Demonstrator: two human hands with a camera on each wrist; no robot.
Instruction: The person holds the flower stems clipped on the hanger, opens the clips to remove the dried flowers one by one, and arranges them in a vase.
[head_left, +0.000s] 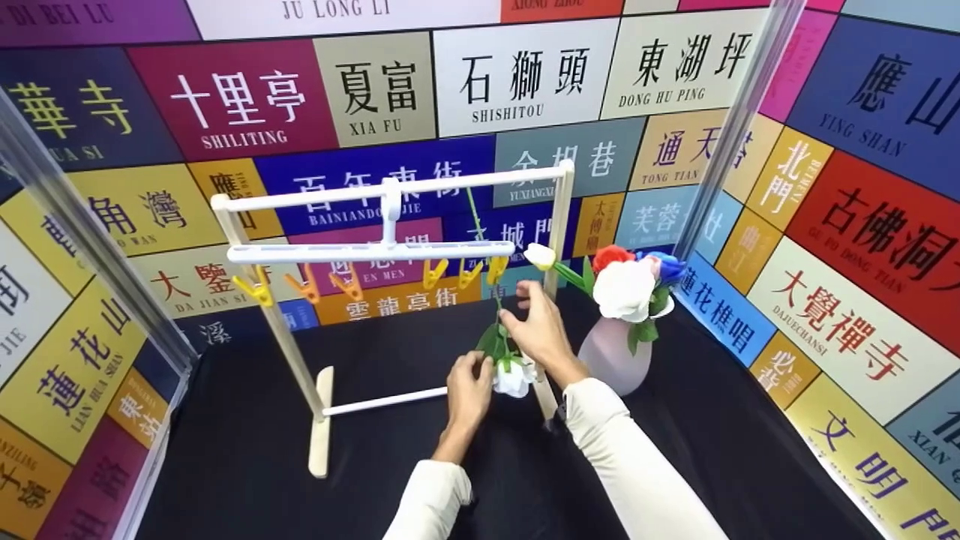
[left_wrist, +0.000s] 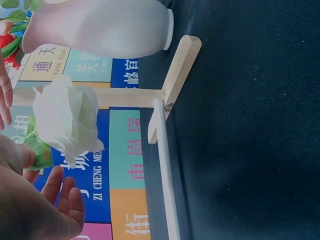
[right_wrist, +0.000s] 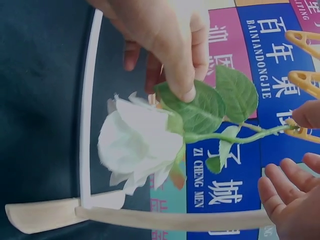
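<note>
A white artificial rose [head_left: 514, 380] hangs bloom-down, its stem running up to a yellow clip [head_left: 496, 268] at the right end of a white hanger [head_left: 360, 253]. Beside the bloom, my left hand [head_left: 470, 390] pinches a green leaf [right_wrist: 200, 111] of it between thumb and fingers. My right hand [head_left: 541, 326] is raised near the stem, just below the clip, fingers loosely bent and apart. In the right wrist view, the thumb of the right hand [right_wrist: 295, 192] lies close to the yellow clip [right_wrist: 301, 131]; whether it touches is unclear.
The hanger hangs from a wooden rack [head_left: 289, 341] with a white lower bar [head_left: 394, 401]. More yellow and orange clips [head_left: 345, 285] line it. To the right, a pale vase [head_left: 619, 356] holds red, white and blue flowers and a white tulip. Black cloth [head_left: 247, 420] covers the table.
</note>
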